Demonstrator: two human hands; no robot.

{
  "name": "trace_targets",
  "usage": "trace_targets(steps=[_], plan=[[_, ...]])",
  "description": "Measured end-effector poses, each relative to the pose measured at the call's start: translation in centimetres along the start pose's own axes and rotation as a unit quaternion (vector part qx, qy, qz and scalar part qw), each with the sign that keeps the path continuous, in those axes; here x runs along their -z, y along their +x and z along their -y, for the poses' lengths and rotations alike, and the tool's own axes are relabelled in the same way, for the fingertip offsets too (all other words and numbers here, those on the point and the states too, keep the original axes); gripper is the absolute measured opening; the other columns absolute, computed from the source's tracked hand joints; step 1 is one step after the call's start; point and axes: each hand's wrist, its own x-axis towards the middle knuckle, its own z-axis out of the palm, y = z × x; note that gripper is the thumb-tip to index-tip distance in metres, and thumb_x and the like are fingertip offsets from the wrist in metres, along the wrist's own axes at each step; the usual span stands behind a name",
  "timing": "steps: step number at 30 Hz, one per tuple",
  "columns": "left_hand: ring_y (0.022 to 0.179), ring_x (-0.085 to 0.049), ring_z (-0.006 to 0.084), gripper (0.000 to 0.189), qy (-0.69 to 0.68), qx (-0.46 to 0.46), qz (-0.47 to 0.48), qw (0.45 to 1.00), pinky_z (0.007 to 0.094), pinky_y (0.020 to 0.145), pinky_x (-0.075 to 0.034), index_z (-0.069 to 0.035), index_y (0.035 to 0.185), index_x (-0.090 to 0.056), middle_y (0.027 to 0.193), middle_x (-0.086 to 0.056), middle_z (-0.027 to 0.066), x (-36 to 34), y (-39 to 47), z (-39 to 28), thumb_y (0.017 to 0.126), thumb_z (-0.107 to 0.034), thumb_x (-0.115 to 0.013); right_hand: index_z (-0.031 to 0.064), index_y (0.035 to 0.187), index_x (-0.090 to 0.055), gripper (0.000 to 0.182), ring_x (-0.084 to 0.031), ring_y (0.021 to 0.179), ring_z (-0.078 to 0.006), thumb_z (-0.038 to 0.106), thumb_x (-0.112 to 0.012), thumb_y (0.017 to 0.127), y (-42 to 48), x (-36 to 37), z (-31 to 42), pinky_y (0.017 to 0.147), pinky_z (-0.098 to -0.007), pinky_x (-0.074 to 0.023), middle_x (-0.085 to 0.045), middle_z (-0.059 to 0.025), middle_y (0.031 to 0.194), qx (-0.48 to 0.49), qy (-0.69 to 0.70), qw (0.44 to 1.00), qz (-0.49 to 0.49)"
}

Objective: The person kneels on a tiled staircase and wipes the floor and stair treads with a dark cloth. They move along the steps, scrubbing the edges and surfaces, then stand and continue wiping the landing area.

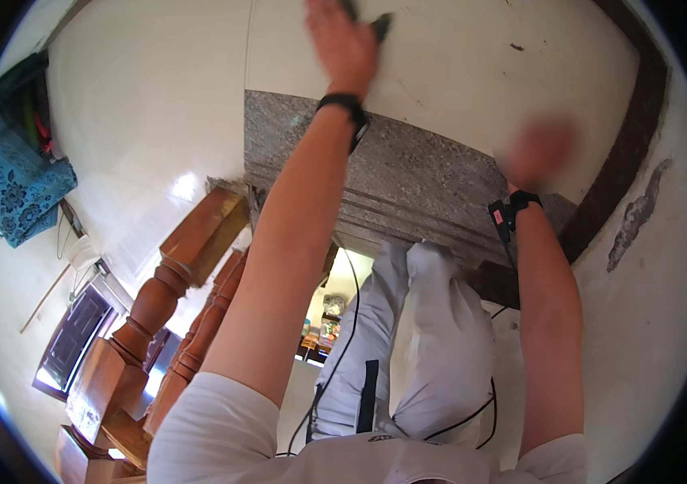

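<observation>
My left hand (346, 51) reaches to the top of the view over a pale, smooth surface (452, 72). A dark object (381, 26), blurred and partly cut off by the frame, shows at its fingers; I cannot tell what it is or how firmly it is held. My right hand (540, 151) is strongly blurred above the right part of the same surface, near the edge of a grey speckled stone slab (428, 169). Whether its fingers are apart or closed does not show. Each wrist wears a black band.
A turned wooden baluster post (156, 296) stands at the left, with more woodwork beside it. Blue patterned cloth (16, 187) hangs at the far left. A dark border strip (618, 151) runs along the right, beside a chipped wall (640, 212). Black cables (355, 302) hang near my legs.
</observation>
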Motion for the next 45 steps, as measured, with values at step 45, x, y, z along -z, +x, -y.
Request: trace_targets(steps=[45], plan=[[0.157, -0.019, 0.0412, 0.076, 0.059, 0.169, 0.192, 0.965, 0.0511, 0.126, -0.020, 0.004, 0.160, -0.024, 0.169, -0.021, 0.0242, 11.5, -11.8, 6.8, 0.105, -0.042, -0.049, 0.0185, 0.154, -0.045, 0.058, -0.034, 0.149, -0.0419, 0.050, -0.051, 0.105, 0.2, -0.1, -1.1, 0.117, -0.0606, -0.0284, -0.038, -0.0202, 0.161, 0.022, -0.036, 0.999, -0.013]])
